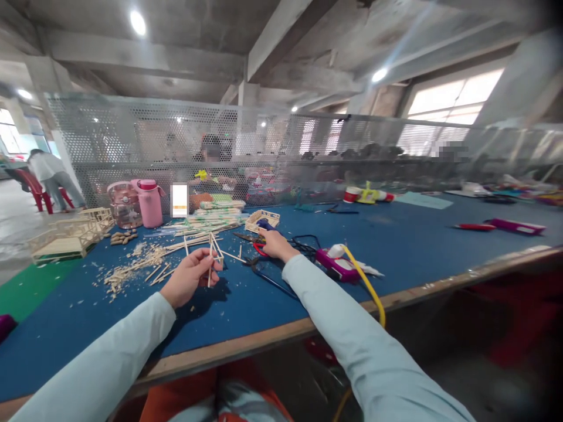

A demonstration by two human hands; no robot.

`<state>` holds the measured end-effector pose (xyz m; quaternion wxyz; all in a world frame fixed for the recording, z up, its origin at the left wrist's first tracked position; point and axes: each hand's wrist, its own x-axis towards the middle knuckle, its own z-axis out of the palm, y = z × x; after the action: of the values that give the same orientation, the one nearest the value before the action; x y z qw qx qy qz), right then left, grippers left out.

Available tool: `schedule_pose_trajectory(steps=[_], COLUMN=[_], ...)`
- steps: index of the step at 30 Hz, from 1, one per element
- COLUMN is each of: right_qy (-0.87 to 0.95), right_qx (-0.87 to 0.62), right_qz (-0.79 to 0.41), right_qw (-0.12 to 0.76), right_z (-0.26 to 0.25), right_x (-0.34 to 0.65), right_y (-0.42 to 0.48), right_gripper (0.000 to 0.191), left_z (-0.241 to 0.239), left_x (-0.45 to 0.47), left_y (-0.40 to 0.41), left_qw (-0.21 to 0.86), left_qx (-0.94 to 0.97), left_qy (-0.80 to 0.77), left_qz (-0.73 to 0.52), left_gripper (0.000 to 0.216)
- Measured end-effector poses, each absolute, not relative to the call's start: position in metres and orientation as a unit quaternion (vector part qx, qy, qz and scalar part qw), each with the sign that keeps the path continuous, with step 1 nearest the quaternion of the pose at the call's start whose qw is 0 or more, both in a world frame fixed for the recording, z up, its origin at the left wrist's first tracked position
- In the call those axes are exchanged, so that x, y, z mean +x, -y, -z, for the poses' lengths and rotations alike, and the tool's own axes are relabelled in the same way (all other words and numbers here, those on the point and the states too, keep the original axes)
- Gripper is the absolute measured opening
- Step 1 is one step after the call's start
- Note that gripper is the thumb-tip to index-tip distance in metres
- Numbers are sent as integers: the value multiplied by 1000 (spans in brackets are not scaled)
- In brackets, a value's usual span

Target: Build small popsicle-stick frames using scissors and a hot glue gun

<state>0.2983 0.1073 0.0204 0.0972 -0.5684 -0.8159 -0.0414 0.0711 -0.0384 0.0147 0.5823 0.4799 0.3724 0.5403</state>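
My left hand (pixel 193 274) is closed in a pinch on a small frame of thin wooden sticks (pixel 211 258), held above the table. Further right, my right hand (pixel 277 244) curls at a blue tool that looks like a glue gun (pixel 264 224); part of the grip is hidden behind the fingers. Red-handled pliers (pixel 258 248) lie right beside that hand. Another pair of pliers with dark blue handles (pixel 270 278) lies under the right wrist. Behind the blue tool sits a small stick-built tray (pixel 250 223).
Loose sticks and scraps (pixel 132 266) cover the left. Behind stand a pink bottle (pixel 150 205) and bundled sticks (pixel 215 217). Stick models (pixel 64 243) are far left. A purple power strip (pixel 336 266) with a yellow cable (pixel 367 281) is right. A mesh partition (pixel 153 140) closes the back.
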Motion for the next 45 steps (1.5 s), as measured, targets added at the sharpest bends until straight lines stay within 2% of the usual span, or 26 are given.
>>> schedule_pose_trajectory(steps=[3,7,11,14,18,23,29,36,40,45], right_qy=[826,813,729,667,668,725,797,791,787,793], right_qx=[-546,-508,-444,-355,-276,-255,-254,-199,-192,-195], right_qz=[39,-10,-205,-347,-428,-402,-324,-384,-399,-396], right_qw=[133,283,479,556,542,498,442,433,430,421], right_z=[-22,-27,-36,-40,-39,-37,-33,-29,-26,-25], right_x=[305,305,279,249,224,226,234,231,231,232], right_y=[-99,-86,-74,-57,-28,-14,-13,-10,-13,-14], right_gripper=[50,55,43,38,25,23,36,48,49,51], left_z=[-13,-14,-29,-45,-52,-46,-45,-48,-47,-47], left_x=[71,72,78,84,83,71,73,74,72,70], left_y=[39,35,19,5,-1,7,12,19,20,20], left_qw=[554,482,282,201,159,145,116,55,-14,-48], left_qx=[501,536,593,615,624,619,632,660,680,688], left_qy=[-382,-400,-443,-452,-451,-457,-437,-436,-459,-475], left_qz=[-543,-567,-610,-614,-618,-622,-630,-610,-572,-547], left_gripper=[38,38,25,25,28,27,26,22,24,26])
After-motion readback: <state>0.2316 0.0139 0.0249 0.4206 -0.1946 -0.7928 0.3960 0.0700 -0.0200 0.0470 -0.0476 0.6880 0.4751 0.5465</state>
